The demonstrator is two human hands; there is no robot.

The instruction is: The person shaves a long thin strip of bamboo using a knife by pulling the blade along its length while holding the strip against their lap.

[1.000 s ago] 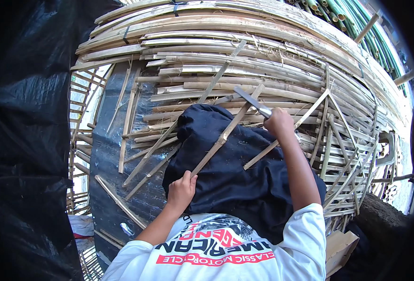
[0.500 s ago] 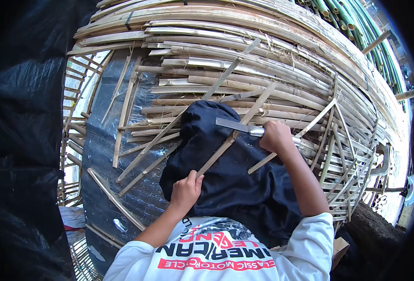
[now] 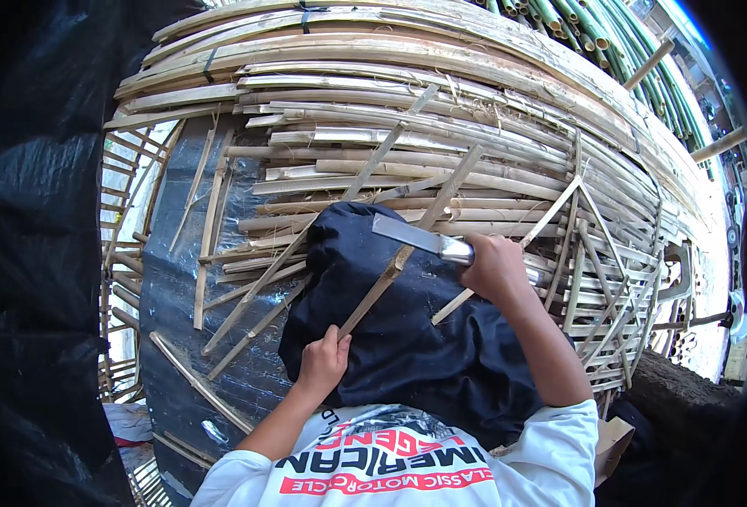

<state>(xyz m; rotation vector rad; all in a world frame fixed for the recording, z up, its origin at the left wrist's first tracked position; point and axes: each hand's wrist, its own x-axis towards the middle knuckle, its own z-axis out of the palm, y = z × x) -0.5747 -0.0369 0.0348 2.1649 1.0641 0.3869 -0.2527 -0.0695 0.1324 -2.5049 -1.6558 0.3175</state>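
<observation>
My left hand (image 3: 323,363) is closed on the near end of a split bamboo strip (image 3: 372,297), which slants up and away to the right. My right hand (image 3: 493,266) grips a large knife (image 3: 409,234) by its handle, the broad metal blade pointing left. The blade lies across the strip, just beyond a darker node; whether it touches the strip I cannot tell. Below both, black cloth (image 3: 441,346) covers my lap. Another bamboo strip (image 3: 452,306) ends on the cloth under my right wrist.
Layers of split bamboo (image 3: 348,182) fill the space ahead, with green bamboo poles (image 3: 572,19) at the far right. Loose strips (image 3: 251,314) lie on a dark sheet (image 3: 166,296) to the left. A black plastic curtain (image 3: 35,253) hangs at far left; a cardboard box (image 3: 612,448) is at lower right.
The view has shifted a little, so the scene sits lower and further left. The knife blade now tilts more downward to the right. Both hands keep their holds.
</observation>
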